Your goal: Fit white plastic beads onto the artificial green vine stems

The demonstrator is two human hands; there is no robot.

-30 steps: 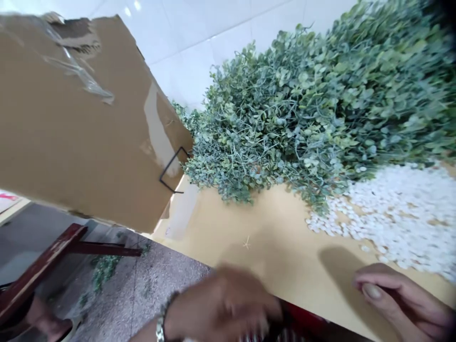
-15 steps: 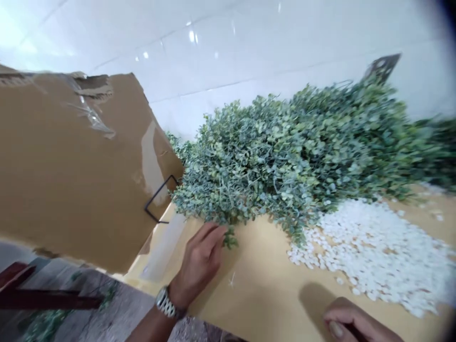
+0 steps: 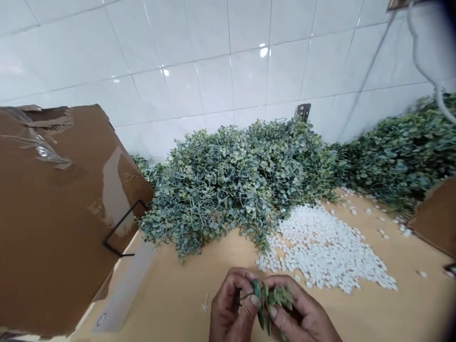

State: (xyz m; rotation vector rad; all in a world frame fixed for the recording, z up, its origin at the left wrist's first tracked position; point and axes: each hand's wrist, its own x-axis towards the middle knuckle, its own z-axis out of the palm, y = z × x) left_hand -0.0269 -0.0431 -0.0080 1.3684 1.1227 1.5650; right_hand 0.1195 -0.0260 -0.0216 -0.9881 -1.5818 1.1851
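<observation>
A small sprig of green artificial leaves is held between my two hands, low in the head view. My left hand pinches its thin dark stem and a leaf at the left end. With fingers closed round the leafy part, my right hand grips the other end. Behind them spreads a long heap of artificial greenery. To the right of the heap lies a pile of small white discs. A small white cross-shaped piece rests on the table beside my left hand.
On the left stands a large torn cardboard box with a bent black metal wire at its edge. More greenery and a brown cardboard piece are at the right. A tiled wall rises behind; a white cable hangs there.
My left hand has come away from the heap's edge with a sprig and moved right. My right hand has met it and also grips the sprig. The view has swung right.
</observation>
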